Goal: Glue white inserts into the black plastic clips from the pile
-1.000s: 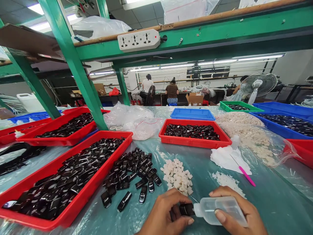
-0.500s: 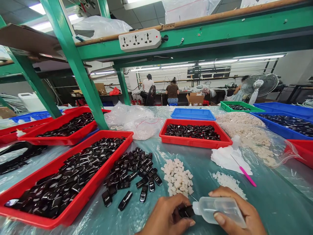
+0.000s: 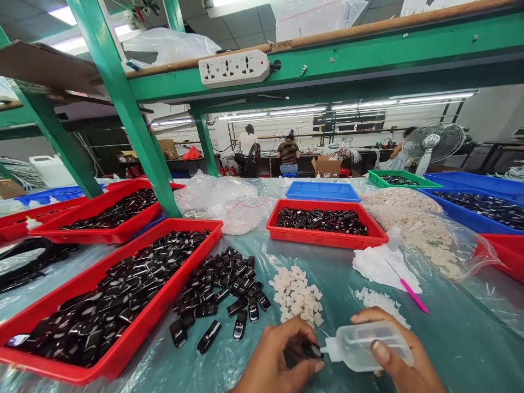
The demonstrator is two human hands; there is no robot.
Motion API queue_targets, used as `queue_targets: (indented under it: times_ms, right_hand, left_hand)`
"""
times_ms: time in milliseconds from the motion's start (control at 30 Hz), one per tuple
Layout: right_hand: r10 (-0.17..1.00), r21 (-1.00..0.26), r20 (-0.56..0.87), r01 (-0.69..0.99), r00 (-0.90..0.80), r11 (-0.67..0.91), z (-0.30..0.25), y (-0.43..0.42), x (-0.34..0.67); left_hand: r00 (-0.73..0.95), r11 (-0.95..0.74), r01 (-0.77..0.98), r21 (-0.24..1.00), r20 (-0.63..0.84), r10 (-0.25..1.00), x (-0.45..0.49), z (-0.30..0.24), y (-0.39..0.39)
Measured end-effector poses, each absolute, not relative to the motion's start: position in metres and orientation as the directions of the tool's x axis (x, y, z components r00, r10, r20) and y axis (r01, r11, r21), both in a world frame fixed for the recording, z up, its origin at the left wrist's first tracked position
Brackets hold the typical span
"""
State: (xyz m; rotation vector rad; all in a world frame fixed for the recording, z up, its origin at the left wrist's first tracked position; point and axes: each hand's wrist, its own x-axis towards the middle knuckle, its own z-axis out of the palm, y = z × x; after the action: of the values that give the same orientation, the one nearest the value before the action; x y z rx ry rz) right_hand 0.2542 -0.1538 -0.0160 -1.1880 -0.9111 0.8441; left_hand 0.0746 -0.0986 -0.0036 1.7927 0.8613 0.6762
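My left hand (image 3: 278, 357) is closed round a small glossy black plastic piece (image 3: 305, 351) at the bottom middle. My right hand (image 3: 399, 357) grips a clear squeeze bottle (image 3: 366, 346) lying sideways, its nozzle touching the black piece. Just beyond the hands lie a heap of small white blocks (image 3: 298, 296) and a loose pile of black pieces (image 3: 225, 286) on the plastic-covered table.
A long red tray (image 3: 141, 327) of black pieces runs along the left; another red tray (image 3: 325, 238) sits at centre back. A pink-handled needle tool (image 3: 409, 290) rests on white tissue. Bags of white parts, blue and green trays stand right. People work far behind.
The bottle has tilted and shifted slightly up and left, its nozzle staying on the black piece. My left fingers have curled tighter round the piece.
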Motion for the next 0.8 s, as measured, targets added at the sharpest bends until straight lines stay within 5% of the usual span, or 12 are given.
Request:
queue_targets:
  times_ms: [133, 433, 667, 800]
  right_hand:
    - [0.926, -0.941, 0.000, -0.314, 0.376, 0.128, -0.016, -0.151, 0.254]
    - [0.949, -0.714, -0.061, -0.678, 0.309, 0.175, -0.017, -0.141, 0.255]
    - [0.947, -0.636, -0.143, -0.760, 0.288, 0.136, -0.015, -0.143, 0.257]
    - [0.928, -0.743, -0.179, -0.663, 0.326, 0.089, -0.023, -0.139, 0.264]
  left_hand:
    - [0.587, -0.208, 0.185, 0.960, 0.062, 0.807, 0.076, -0.004, -0.099]
    - [0.577, -0.252, 0.139, 0.958, 0.128, 0.806, 0.075, -0.006, -0.100]
    - [0.594, -0.292, 0.281, 0.914, 0.074, 0.801, 0.073, -0.004, -0.100]
    - [0.608, -0.237, 0.283, 0.929, 0.017, 0.794, 0.073, -0.007, -0.099]
